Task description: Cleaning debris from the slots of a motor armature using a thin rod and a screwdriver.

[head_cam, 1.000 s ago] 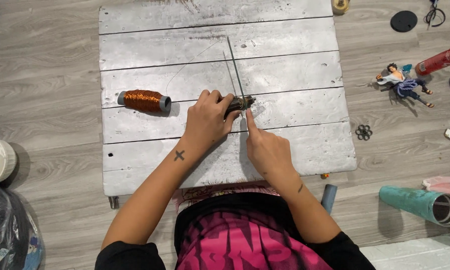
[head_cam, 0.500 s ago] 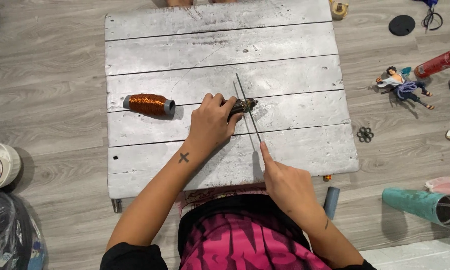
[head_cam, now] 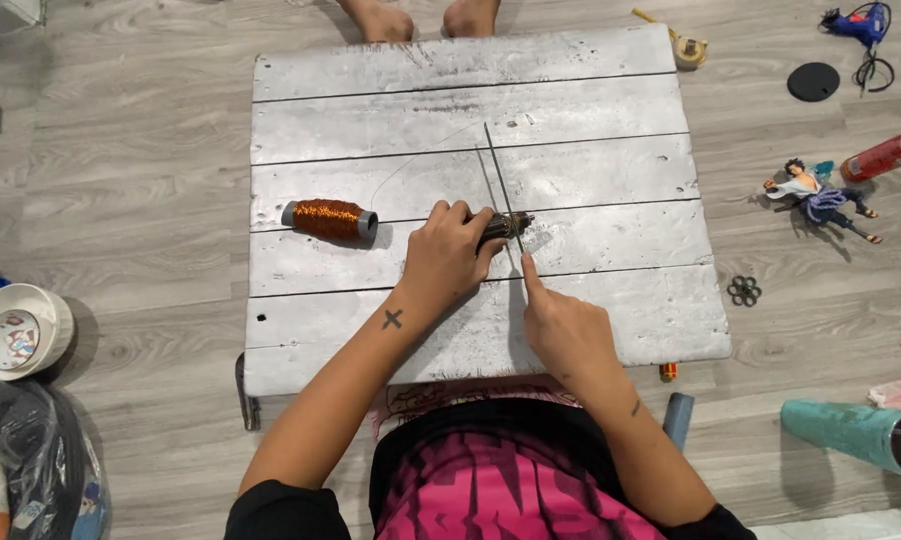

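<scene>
The thin rod points away from both hands; left hand grips its wrapped end, right hand fingertip presses beside.

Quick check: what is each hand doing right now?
Left hand: closed around a small dark wire-wrapped piece on the board.
Right hand: index finger extended against the thin metal rod, holding nothing.

floor: grey wood-look planks, ran left to right, evenly lit
work surface: low whitewashed plank board, worn paint, lay centre of floor
right side: toy figurine, red can, black disc, teal roll
left side: white bowl, dark plastic bag
top edge: two bare feet just past board
</scene>
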